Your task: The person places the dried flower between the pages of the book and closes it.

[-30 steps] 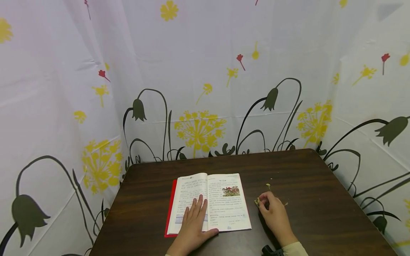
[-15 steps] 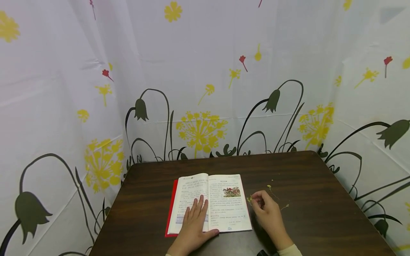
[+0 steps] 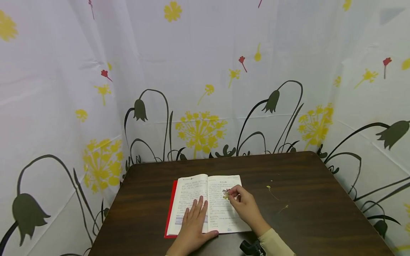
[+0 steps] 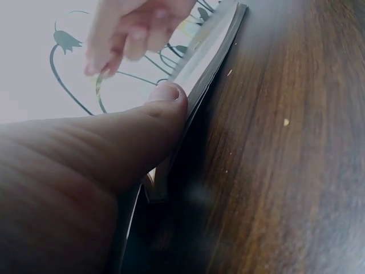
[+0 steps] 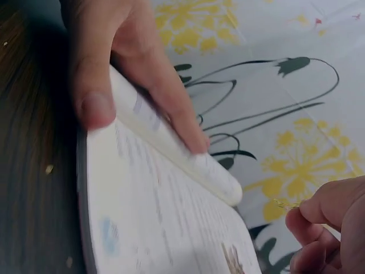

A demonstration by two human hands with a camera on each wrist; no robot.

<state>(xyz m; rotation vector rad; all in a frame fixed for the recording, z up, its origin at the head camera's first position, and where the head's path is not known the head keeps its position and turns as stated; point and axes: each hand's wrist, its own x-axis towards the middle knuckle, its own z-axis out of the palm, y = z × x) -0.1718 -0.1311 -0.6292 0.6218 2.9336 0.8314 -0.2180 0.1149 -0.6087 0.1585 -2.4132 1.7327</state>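
An open book [image 3: 221,217] with printed pages and a red cover edge lies on the dark wooden table [image 3: 307,177]. Across its left page and lower edge rests my left hand [image 3: 193,224], fingers spread and straight, the thumb by the page bottom. My right hand [image 3: 246,204] is over the right page, near the printed picture. Between thumb and index finger it pinches a small yellow flower sprig [image 5: 287,204]. Whether the sprig touches the paper is hard to tell.
Two thin yellow-tipped sprigs, a nearer one [image 3: 284,208] and a farther one [image 3: 271,192], lie on the table right of the book. Tiny yellow crumbs [image 4: 286,122] dot the wood. A white floral curtain [image 3: 205,71] hangs behind the table.
My right hand has moved left from the table beside the book to over the right page, carrying the flower sprig. The left hand has stayed on the left page.
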